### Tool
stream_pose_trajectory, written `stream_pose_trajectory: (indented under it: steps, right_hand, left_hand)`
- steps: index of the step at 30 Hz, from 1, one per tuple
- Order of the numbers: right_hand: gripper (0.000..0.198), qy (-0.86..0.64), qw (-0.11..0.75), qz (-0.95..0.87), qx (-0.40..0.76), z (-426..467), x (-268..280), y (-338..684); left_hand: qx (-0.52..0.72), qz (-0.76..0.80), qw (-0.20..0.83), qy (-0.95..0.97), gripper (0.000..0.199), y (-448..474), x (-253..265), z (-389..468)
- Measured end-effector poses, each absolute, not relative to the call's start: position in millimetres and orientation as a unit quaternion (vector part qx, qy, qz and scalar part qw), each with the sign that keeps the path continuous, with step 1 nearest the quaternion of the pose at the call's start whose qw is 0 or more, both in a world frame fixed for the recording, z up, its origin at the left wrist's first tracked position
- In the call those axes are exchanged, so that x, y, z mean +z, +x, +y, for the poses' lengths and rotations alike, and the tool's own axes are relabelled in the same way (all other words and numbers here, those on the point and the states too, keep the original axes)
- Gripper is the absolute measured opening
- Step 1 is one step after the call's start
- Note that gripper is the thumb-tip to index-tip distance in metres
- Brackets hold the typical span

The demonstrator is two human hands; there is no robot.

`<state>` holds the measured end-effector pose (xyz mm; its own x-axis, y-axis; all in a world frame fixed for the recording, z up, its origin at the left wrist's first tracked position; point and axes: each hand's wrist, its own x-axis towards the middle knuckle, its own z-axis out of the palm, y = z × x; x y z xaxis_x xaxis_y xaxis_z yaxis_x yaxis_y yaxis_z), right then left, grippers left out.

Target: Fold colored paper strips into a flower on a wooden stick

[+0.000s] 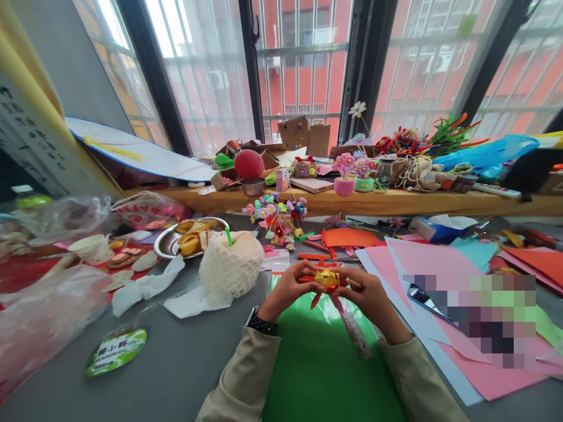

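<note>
Between my two hands is a folded paper flower with a yellow centre and red-orange petals. My left hand pinches it from the left side, and my right hand grips it from the right. Just beneath the flower, a narrow patterned strip slants down toward the right; whether it is joined to the flower I cannot tell. Both hands are raised over a shiny green sheet on the grey table. The fingertips partly cover the flower's sides.
A coconut in white netting with a green straw stands left, before a metal bowl of banana peels. Pink paper sheets and a phone lie right. Behind are pipe-cleaner flowers and a crowded wooden ledge.
</note>
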<state>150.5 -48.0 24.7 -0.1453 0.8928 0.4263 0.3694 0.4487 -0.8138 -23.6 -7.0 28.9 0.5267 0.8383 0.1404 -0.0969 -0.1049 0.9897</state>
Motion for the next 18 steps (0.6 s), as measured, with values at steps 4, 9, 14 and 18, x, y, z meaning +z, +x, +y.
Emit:
stream_pose_trajectory:
  steps: [4,9,14,18]
  right_hand:
    - [0.031,-0.441,0.473,-0.705,0.290,-48.3,25.8,151.1]
    - [0.031,-0.445,0.471,-0.700,0.300,-47.3,23.8,152.2]
    - [0.030,-0.444,0.457,-0.708,0.305,-48.1,24.3,150.9]
    - [0.028,-0.446,0.447,-0.718,0.292,-48.2,23.9,151.5]
  left_hand:
    - [0.366,0.263,0.612,0.650,0.054,-25.6,29.9,-7.7]
    - [0.350,0.269,0.604,0.663,0.041,-24.7,28.4,-8.6]
    - [0.375,0.277,0.611,0.640,0.036,-22.5,23.7,-6.6]
    - [0.375,0.272,0.622,0.631,0.033,-21.4,22.9,-6.4]
